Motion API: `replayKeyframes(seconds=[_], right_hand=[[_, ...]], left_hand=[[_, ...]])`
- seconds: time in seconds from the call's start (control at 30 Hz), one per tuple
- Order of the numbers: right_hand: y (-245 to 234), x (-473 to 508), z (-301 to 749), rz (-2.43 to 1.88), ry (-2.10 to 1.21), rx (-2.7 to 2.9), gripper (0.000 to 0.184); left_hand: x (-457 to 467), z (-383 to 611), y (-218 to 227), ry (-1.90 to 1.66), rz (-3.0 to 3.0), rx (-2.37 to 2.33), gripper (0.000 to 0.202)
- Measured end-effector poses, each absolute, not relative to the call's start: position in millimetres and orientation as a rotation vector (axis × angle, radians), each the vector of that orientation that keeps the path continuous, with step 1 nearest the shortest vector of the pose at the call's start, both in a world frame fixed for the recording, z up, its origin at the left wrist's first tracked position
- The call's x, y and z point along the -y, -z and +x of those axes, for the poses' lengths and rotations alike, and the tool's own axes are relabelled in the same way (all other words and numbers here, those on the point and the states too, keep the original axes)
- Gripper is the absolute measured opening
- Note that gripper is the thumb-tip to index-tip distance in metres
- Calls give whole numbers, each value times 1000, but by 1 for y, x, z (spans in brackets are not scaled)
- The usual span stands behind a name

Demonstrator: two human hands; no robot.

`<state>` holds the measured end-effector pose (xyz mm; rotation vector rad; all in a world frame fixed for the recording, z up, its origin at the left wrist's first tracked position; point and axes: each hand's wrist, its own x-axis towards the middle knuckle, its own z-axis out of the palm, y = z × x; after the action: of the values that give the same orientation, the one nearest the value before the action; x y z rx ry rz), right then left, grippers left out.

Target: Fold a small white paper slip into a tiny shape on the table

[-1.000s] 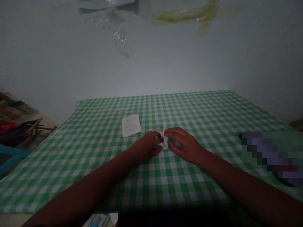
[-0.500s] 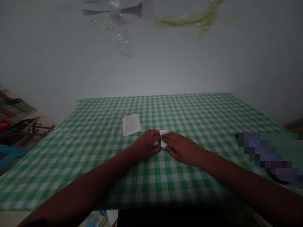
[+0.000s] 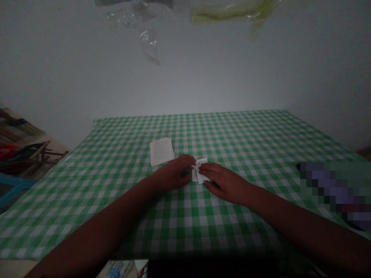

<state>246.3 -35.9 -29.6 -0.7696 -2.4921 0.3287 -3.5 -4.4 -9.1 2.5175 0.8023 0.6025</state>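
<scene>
A small folded piece of printed white paper point(image 3: 199, 177) lies on the tablecloth between my hands. My right hand point(image 3: 227, 183) holds it there, fingers across its top and thumb at its near edge. Just left of the paper is my left hand point(image 3: 174, 172), its fingers bent and its thumb apart from them. The left fingertips are at the paper's left edge; whether they touch it I cannot tell. Beyond my left hand sits a loose stack of printed paper sheets point(image 3: 162, 151).
A green and white checked cloth point(image 3: 232, 135) covers the table, which meets a pale wall point(image 3: 203, 77). At the right edge lies a blurred-out dark object point(image 3: 333, 189). Blue plastic furniture point(image 3: 14, 189) and a wooden frame point(image 3: 43, 154) stand on the left.
My left hand has drawn slightly left, away from my right hand. More of the folded paper's printed face shows, and it has opened out a little. The view has tilted slightly down.
</scene>
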Motion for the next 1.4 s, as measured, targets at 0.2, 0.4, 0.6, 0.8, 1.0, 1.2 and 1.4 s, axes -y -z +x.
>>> replayKeyframes(seconds=[0.2,0.4,0.6,0.8,1.0,1.2,1.4], right_hand=[[37,30,248,-775,-324,2470,35],[34,29,241,-786,-272,2519,37],[10,33,223,-860,-322,2669,28],[6,38,218,-886,-354,2651,28],[19,35,224,-857,-331,2595,28],[21,36,230,-799,-320,2564,31],[22,36,233,-757,-276,2568,27]], left_hand=[[0,-7,13,-589,2494,-682,29],[-3,-4,21,-646,2438,-680,25],[-4,-8,20,-595,2497,-745,24],[-6,-9,15,-542,2518,-705,17],[-6,-10,18,-558,2508,-674,15],[-5,-9,14,-508,2525,-692,14],[-4,-8,10,-497,2546,-690,14]])
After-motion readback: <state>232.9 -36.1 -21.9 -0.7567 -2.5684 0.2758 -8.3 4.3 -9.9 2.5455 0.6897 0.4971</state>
